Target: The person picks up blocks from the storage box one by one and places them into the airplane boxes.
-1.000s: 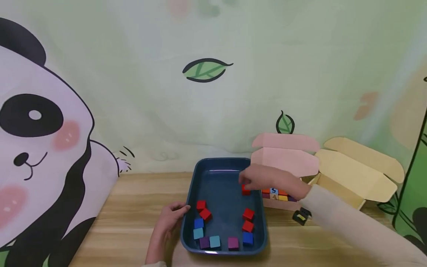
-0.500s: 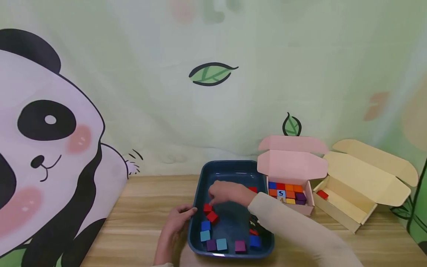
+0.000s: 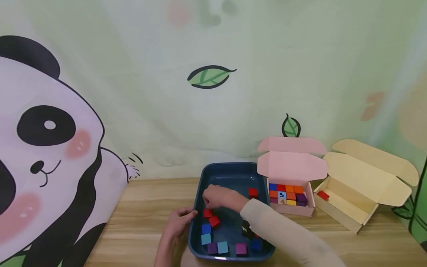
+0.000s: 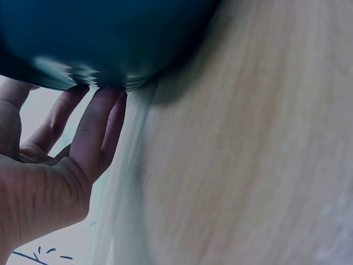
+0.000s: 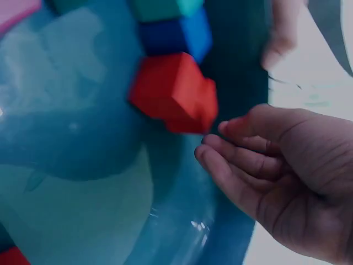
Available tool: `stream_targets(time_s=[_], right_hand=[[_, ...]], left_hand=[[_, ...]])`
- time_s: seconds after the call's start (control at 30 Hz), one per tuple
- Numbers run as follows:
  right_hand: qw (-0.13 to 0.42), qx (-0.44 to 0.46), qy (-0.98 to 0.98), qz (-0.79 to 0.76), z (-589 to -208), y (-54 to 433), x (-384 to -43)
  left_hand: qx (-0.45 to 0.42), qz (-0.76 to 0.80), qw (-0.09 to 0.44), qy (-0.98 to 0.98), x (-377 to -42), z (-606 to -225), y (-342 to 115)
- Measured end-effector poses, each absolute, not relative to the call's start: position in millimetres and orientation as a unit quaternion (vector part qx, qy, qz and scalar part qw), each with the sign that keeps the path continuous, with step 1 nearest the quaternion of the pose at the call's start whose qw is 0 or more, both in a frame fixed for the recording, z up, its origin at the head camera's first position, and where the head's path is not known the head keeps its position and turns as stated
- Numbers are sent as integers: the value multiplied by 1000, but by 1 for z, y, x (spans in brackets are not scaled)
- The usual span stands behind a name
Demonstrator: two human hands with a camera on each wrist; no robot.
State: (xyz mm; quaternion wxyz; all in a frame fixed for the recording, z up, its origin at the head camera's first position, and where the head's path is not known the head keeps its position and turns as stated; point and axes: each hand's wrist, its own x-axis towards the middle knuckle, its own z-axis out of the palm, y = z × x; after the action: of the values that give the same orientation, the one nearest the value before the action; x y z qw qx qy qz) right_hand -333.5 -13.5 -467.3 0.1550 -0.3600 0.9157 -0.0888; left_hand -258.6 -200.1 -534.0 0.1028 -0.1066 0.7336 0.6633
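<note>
A dark blue tray point(image 3: 233, 171) stands on the table with coloured cubes inside. On its left rim rests the thumb of my left hand point(image 3: 176, 224); in the left wrist view the fingertips point(image 4: 113, 94) touch the outer wall. My right hand point(image 3: 218, 196) is inside the tray at the left side, fingers loosely bent and nothing visible between them. Just beside its fingertips lie two touching red cubes point(image 5: 165, 83), a small gap away. A blue cube point(image 3: 206, 228) and a light-blue cube point(image 3: 206, 239) follow below them. The right forearm partly covers the tray's right side.
Right of the tray, an open pink box point(image 3: 291, 165) holds rows of coloured cubes, some with printed figures. An open cream box point(image 3: 347, 213) beside it has one red cube point(image 3: 323, 195). Another red cube point(image 3: 253, 193) lies near the tray's right wall.
My right hand has crossed from the red cube at the tray's right wall to the left-hand red cubes, and has since shifted slightly. The left hand keeps its place at the rim.
</note>
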Motion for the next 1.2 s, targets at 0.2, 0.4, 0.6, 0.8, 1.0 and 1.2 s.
stream_targets(time_s=[0.2,0.4,0.6,0.8,1.0,1.2], right_hand=[[157,-381,908,-75,-470,-6,-330],[180,-386,903,-56,-483,-21,-321],[173,-396,900,-53,-481,-21,-325],[162,-425,888,-67,-478,-7,-334],[155,-424,886,-105,-475,5,-340],[138,-421,890,-103,-460,25,-345]], left_hand=[[-107,675,104,723,-258,-539,-194],[-124,656,118,736,-258,-537,-198],[-120,657,115,735,-260,-537,-199],[-116,658,117,735,-261,-538,-200],[-119,657,117,735,-261,-538,-199],[-120,658,110,735,-261,-537,-197]])
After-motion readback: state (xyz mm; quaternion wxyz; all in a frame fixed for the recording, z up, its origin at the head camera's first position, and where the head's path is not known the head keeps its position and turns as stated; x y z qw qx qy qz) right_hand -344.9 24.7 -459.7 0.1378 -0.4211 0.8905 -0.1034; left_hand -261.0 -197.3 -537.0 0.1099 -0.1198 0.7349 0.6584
